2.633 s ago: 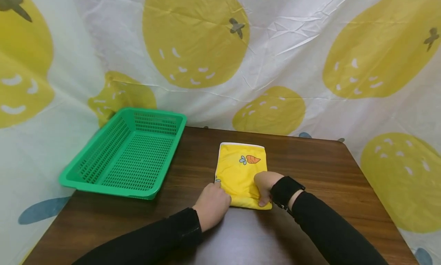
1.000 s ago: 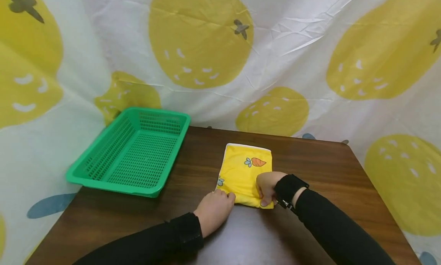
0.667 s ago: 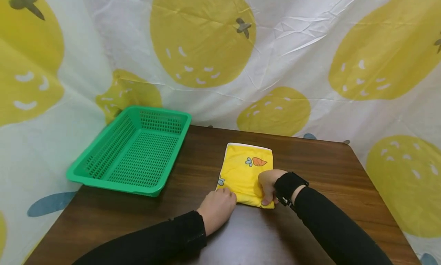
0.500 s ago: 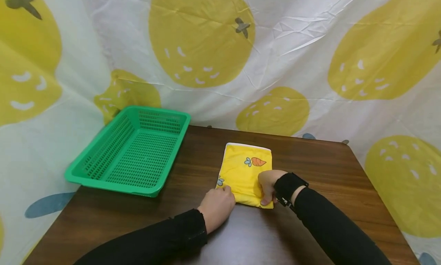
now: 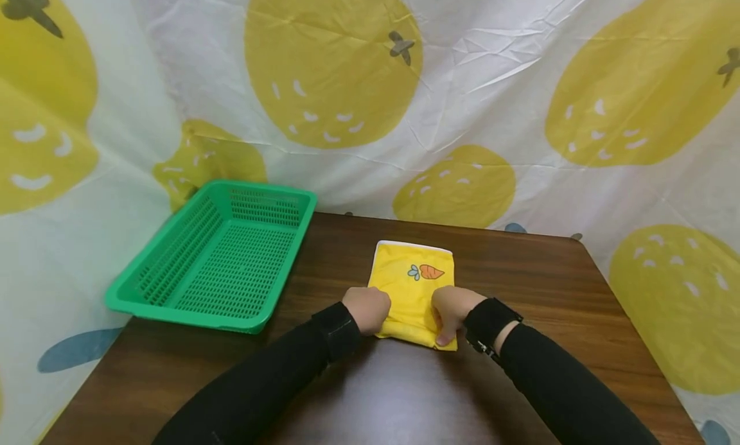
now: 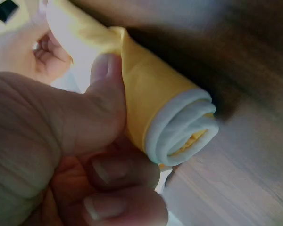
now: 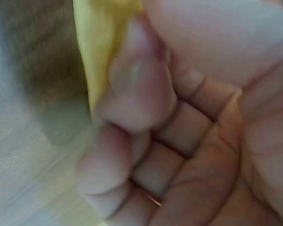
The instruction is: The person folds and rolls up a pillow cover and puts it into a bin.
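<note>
- So there's a green plastic basket (image 5: 237, 271) over at the back left of the surface, upright, slotted all over, and its mesh floor is in plain sight from above. Can't tell if its back actually touches the sheet behind.
- The yellow cloth (image 5: 410, 304) lies on the surface to the basket's right, well apart from it, roughly mid-surface between the person's two hands.
- Far part of the cloth is flat, with white trim along the far edge and an orange carrot print (image 5: 430, 272) with blue leaves. The near edge is rolled up; the left wrist view shows the roll's end as a neat white-edged spiral.
- The left grip (image 5: 367, 309) pinches the roll near its left end, thumb on top, fingers curled underneath.
- The right grip (image 5: 453, 311) pinches the near right corner, fingers curled in. Its wrist view is pretty blurry, fwiw.
- Both arms have black sleeves (image 5: 260, 377) and black wrist straps.
- The surface (image 5: 526, 262) is dark brown wood grain with a shiny patch up front.
- Behind it all hangs a white sheet (image 5: 468, 104) with big yellow fruit prints, a bit creased.
</note>
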Demonstrator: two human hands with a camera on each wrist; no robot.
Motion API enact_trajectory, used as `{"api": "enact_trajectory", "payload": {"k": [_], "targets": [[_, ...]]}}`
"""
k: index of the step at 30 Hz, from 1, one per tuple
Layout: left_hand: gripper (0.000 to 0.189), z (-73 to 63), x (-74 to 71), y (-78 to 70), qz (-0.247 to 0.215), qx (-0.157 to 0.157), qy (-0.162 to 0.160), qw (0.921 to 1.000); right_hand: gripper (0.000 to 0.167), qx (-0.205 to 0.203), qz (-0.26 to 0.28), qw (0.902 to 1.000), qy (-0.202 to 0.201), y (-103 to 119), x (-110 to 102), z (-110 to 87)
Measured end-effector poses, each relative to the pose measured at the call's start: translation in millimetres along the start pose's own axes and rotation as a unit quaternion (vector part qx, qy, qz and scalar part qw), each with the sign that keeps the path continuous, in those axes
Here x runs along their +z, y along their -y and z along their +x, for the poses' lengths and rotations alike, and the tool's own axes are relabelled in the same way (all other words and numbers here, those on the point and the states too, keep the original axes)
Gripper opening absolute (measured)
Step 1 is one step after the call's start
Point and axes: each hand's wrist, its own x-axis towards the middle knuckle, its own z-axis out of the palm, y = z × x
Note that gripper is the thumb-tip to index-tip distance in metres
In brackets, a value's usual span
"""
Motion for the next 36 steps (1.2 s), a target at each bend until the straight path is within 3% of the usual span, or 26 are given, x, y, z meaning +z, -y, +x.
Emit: {"api": "enact_trajectory", "payload": {"k": [2, 3, 4, 6, 9, 12, 14, 19, 25, 26, 28, 32, 36], "targets": [[0.016, 3.5, -0.8, 2.8, -0.024, -0.007, 0.014, 0.9996, 0.046, -0.017, 0.002, 0.9995, -0.028, 8.2, 2.6, -6.6], [0.017, 4.8, -0.7, 3.8, -0.031, -0.008, 0.017, 0.9993, 0.039, -0.005, -0.062, 0.9961, -0.062, 35.2, -8.5, -23.3], [0.017, 5.7, -0.7, 4.5, -0.036, -0.010, 0.020, 0.9991, 0.035, -0.013, -0.078, 0.9927, -0.091, 52.3, -12.6, -41.5], [0.015, 6.8, -0.8, 4.7, -0.041, -0.011, 0.026, 0.9988, 0.031, -0.030, -0.105, 0.9834, -0.145, 63.3, -6.2, -58.5], [0.011, 6.7, -3.1, 2.9, -0.042, -0.014, 0.036, 0.9984, 0.025, -0.049, -0.157, 0.9593, -0.230, 66.2, 14.3, -73.1], [0.011, 7.4, -2.3, 2.1, -0.041, -0.014, 0.041, 0.9982, 0.026, -0.069, -0.195, 0.9347, -0.289, 67.7, 31.4, -85.1], [0.013, 8.0, -1.3, 1.9, -0.044, -0.014, 0.045, 0.9979, 0.023, -0.074, -0.202, 0.9284, -0.303, 68.3, 39.4, -90.8], [0.012, 9.0, 0.3, 2.8, -0.050, -0.010, 0.043, 0.9978, 0.017, -0.071, -0.198, 0.9294, -0.303, 67.0, 46.3, -94.8], [0.014, 7.6, -0.6, 3.7, -0.055, -0.003, 0.034, 0.9979, 0.012, -0.123, -0.273, 0.8975, -0.324, 58.8, 41.8, -89.1], [0.013, 6.9, -0.4, 3.7, -0.056, -0.001, 0.034, 0.9978, 0.013, -0.129, -0.277, 0.8969, -0.319, 57.7, 40.6, -88.7], [0.013, 4.0, 0.7, 3.5, -0.054, 0.004, 0.028, 0.9981, 0.014, -0.134, -0.267, 0.9059, -0.301, 55.2, 37.8, -86.7], [0.011, -7.4, 6.0, -0.1, -0.040, 0.021, -0.023, 0.9987, 0.019, -0.107, -0.186, 0.9483, -0.234, 50.2, 28.1, -79.6], [0.010, -22.6, 11.4, -11.1, 0.013, 0.027, -0.090, 0.9955, 0.022, -0.090, -0.103, 0.9766, -0.166, 45.8, 10.9, -69.9]]}}
